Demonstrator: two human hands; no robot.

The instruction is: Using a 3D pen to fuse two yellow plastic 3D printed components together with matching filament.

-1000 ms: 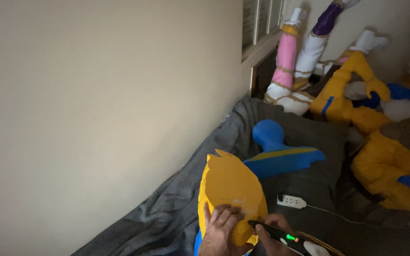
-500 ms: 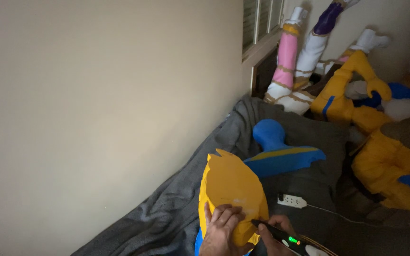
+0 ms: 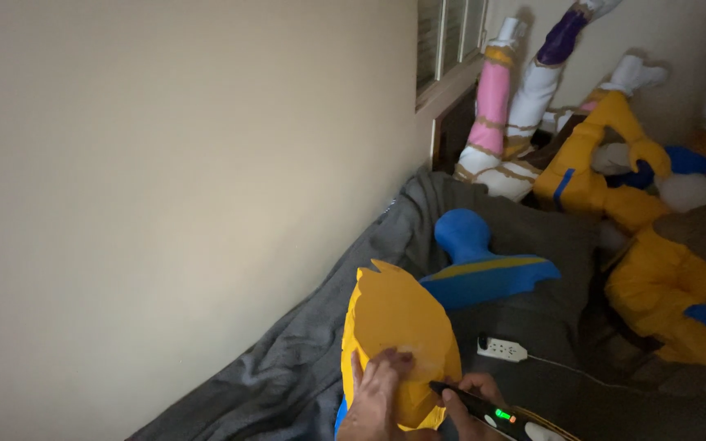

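On the grey blanket (image 3: 288, 376), yellow foam piece (image 3: 398, 327) under left hand (image 3: 377, 392) fingers

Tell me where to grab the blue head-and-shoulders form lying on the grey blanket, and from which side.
Grip the blue form at its narrow neck, just under the rounded head. That waist is probably the easiest part for a hand to close around, while the flared shoulders look too broad. Come from above, on the side away from the wall: the yellow piece under the left hand crowds its near end.
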